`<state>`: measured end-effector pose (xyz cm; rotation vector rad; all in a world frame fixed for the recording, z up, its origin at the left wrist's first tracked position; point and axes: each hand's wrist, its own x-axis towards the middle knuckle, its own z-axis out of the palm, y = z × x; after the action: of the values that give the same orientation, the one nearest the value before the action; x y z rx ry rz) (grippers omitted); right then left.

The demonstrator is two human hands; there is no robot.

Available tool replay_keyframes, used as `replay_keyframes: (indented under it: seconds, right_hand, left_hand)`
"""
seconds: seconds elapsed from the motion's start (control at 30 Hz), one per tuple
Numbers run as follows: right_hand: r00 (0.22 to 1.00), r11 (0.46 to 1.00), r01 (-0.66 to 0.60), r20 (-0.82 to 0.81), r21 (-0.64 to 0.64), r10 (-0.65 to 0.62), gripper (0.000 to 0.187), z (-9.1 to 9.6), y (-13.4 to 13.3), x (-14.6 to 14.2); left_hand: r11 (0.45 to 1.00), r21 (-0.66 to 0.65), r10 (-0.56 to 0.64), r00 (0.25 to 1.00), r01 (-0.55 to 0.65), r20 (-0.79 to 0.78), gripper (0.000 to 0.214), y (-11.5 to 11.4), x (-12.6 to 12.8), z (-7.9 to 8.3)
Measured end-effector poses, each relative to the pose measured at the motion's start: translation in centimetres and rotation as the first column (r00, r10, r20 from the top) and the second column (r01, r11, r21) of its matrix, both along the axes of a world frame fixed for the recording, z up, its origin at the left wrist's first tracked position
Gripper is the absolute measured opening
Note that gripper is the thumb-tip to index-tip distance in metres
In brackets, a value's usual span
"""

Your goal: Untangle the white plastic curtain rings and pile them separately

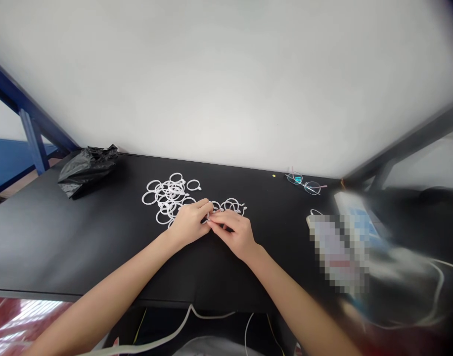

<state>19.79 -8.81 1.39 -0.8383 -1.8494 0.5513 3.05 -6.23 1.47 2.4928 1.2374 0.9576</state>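
A pile of white curtain rings (169,193), each with a small tab on its edge, lies on the black table (111,237). My left hand (191,220) is closed at the pile's right side and covers part of it. Close against it, my right hand (236,232) pinches with thumb and forefinger. A small white part of a curtain ring (208,216) shows between the fingertips of both hands; the rest of it is hidden. Just beyond my right hand lie a few more rings (232,203), overlapping. One single ring (193,185) sits apart behind my left hand.
A crumpled black plastic bag (89,168) is at the back left. Eyeglasses (303,184) lie at the back right, near a tiny yellow bit (274,175). A blurred-out phone-like object (336,252) and white cables (439,282) are at the right. A white wall (226,89) rises behind.
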Motion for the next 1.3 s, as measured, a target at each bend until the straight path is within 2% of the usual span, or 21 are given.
replay_keyframes:
  seconds: [0.27, 0.53, 0.73, 0.8, 0.87, 0.97, 1.13, 1.3]
  right_hand:
    - [1.000, 0.994, 0.003, -0.004, 0.105, -0.003, 0.015, -0.1, -0.3, -0.1]
    - [1.000, 0.995, -0.008, 0.021, 0.098, 0.006, 0.014, -0.8, -0.2, -0.6]
    - [1.000, 0.992, -0.016, -0.002, 0.125, 0.016, 0.016, -0.8, -0.2, -0.6]
    - [1.000, 0.994, -0.008, 0.000, 0.113, 0.008, 0.021, -0.7, -0.2, -0.4]
    - [1.000, 0.997, 0.007, 0.000, 0.072, -0.007, 0.026, -0.6, -0.3, -0.2]
    - [0.999, 0.999, 0.035, -0.018, 0.025, -0.034, 0.025, -0.5, -0.4, 0.0]
    - [0.998, 0.998, 0.050, -0.042, 0.027, -0.049, 0.019, -0.4, -0.3, -0.1]
    - [0.998, 0.998, 0.059, -0.036, -0.007, -0.059, 0.018, -0.6, -0.3, -0.1]
  left_hand:
    - [0.999, 0.038, -0.025, 0.997, 0.028, -0.078, 0.012, 0.0, -0.4, 0.1]
    - [0.991, 0.131, -0.007, 0.997, 0.017, -0.076, 0.037, 0.0, 0.0, -0.4]
    - [0.991, 0.135, 0.006, 0.998, 0.004, -0.069, 0.034, -0.1, 0.2, -0.3]
    - [0.987, 0.147, 0.073, 0.993, -0.059, -0.091, 0.031, 0.2, -0.1, 0.0]
    - [0.966, 0.198, 0.189, 0.975, -0.164, -0.118, 0.029, 0.9, -0.7, 0.4]
    - [0.929, 0.257, 0.311, 0.938, -0.267, -0.152, 0.028, 2.2, -2.3, 0.8]
    - [0.920, 0.203, 0.376, 0.902, -0.335, -0.214, 0.023, 3.7, -4.4, 0.5]
    - [0.917, 0.189, 0.391, 0.883, -0.350, -0.261, 0.018, 3.8, -4.6, -0.2]
